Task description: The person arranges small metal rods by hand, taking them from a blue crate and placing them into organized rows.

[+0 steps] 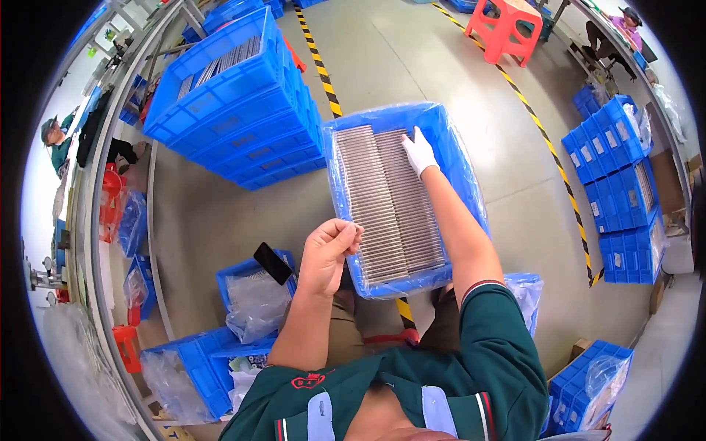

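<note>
A blue plastic crate point(462, 158) lined with clear film stands in front of me. Two long rows of thin, flat metal-grey pieces fill it, a left row point(368, 198) and a right row point(412, 206), packed on edge. My right hand point(421, 152), in a white glove, reaches to the far end of the right row. Its fingers are apart and touch the pieces there. My bare left hand point(332, 250) is closed above the crate's near left side, thumb pressed to curled fingers. What it may hold is too small to make out.
Stacked blue crates point(235, 110) rise at the far left, with more crates point(618, 184) along the right. A black phone point(273, 263) lies on a film-covered crate at my left. A red stool point(505, 31) stands far off. Two people sit at side benches.
</note>
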Demonstrator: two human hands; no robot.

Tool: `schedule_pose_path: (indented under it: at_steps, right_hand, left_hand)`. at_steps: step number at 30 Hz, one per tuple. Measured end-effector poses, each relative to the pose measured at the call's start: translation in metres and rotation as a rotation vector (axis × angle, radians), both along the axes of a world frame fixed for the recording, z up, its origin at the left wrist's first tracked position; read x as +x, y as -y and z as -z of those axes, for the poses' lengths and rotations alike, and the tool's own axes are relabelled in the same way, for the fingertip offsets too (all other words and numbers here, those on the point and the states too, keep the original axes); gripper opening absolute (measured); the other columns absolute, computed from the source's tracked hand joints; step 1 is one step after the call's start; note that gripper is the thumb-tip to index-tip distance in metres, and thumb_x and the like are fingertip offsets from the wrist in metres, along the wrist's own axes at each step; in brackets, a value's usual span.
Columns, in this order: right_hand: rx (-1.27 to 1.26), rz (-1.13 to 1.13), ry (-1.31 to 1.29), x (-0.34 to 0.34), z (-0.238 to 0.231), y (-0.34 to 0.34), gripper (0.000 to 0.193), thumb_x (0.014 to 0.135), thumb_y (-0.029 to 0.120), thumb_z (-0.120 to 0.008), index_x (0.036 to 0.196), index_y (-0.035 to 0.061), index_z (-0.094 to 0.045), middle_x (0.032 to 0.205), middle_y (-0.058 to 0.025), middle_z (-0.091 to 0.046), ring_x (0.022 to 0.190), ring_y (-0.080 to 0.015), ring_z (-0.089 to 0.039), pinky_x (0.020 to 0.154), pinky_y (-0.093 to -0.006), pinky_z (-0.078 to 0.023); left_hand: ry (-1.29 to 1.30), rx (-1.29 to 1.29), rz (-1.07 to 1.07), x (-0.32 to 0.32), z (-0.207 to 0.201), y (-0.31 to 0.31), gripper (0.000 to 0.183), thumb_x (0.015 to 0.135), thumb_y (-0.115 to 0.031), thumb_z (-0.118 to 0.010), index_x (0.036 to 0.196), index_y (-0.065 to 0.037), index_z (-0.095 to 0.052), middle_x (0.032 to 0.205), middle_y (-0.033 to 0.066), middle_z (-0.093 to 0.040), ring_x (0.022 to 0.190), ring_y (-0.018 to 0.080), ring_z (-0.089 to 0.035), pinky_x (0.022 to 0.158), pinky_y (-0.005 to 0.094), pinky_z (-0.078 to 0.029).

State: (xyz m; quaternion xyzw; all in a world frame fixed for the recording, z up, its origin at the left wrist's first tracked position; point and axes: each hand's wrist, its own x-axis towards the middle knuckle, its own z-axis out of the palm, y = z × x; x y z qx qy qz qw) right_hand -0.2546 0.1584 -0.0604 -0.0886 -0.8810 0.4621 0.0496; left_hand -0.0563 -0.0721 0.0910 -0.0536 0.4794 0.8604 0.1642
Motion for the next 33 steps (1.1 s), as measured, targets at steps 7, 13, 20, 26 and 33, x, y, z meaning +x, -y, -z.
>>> schedule_pose_path:
  at_steps: [7, 13, 20, 26, 33]
  right_hand:
    - [-0.102, 0.065, 0.088, 0.003, -0.018, 0.015, 0.069, 0.086, 0.044, -0.045, 0.132, -0.0034, -0.026, 0.126, -0.0288, -0.040, 0.118, -0.0382, -0.040, 0.098, -0.0376, -0.032]
    - [-0.135, 0.086, 0.177, -0.003, -0.017, 0.006, 0.070, 0.086, 0.048, -0.041, 0.133, -0.0029, -0.027, 0.127, -0.0279, -0.040, 0.119, -0.0379, -0.039, 0.098, -0.0379, -0.032]
    - [-0.233, 0.145, 0.192, 0.005, -0.028, -0.020, 0.069, 0.086, 0.050, -0.041, 0.129, -0.0038, -0.035, 0.130, -0.0240, -0.040, 0.122, -0.0346, -0.037, 0.099, -0.0360, -0.031]
    - [-0.739, -0.097, 0.044, 0.095, -0.073, -0.067, 0.045, 0.088, 0.029, -0.049, 0.120, -0.0033, -0.046, 0.112, -0.0144, -0.056, 0.103, -0.0210, -0.054, 0.085, -0.0295, -0.043]
    - [-0.534, 0.616, -0.081, 0.298, -0.069, -0.204, 0.036, 0.086, 0.021, -0.054, 0.116, 0.0007, -0.049, 0.099, -0.0093, -0.060, 0.085, -0.0162, -0.059, 0.071, -0.0285, -0.047]
  left_hand:
    - [-0.009, 0.009, 0.014, -0.002, -0.001, 0.002, 0.013, 0.084, -0.014, -0.058, 0.084, -0.001, -0.058, 0.079, 0.0054, -0.059, 0.066, 0.0102, -0.050, 0.063, 0.0224, -0.042]
    - [-0.021, 0.014, 0.020, -0.004, 0.000, -0.001, 0.013, 0.084, -0.014, -0.058, 0.085, -0.001, -0.058, 0.079, 0.0052, -0.059, 0.066, 0.0102, -0.050, 0.062, 0.0224, -0.042]
    - [-0.022, -0.009, 0.027, -0.004, 0.004, -0.007, 0.013, 0.084, -0.014, -0.058, 0.084, -0.001, -0.059, 0.076, 0.0036, -0.058, 0.065, 0.0087, -0.049, 0.061, 0.0215, -0.041]
    - [0.002, -0.031, 0.019, -0.003, 0.016, -0.006, 0.012, 0.083, -0.012, -0.060, 0.084, -0.001, -0.061, 0.073, 0.0023, -0.058, 0.062, 0.0071, -0.048, 0.059, 0.0203, -0.039]
    - [-0.171, -0.377, 0.073, -0.006, 0.026, -0.043, 0.011, 0.083, -0.012, -0.060, 0.085, -0.001, -0.061, 0.072, -0.0001, -0.056, 0.062, 0.0049, -0.045, 0.056, 0.0187, -0.036]
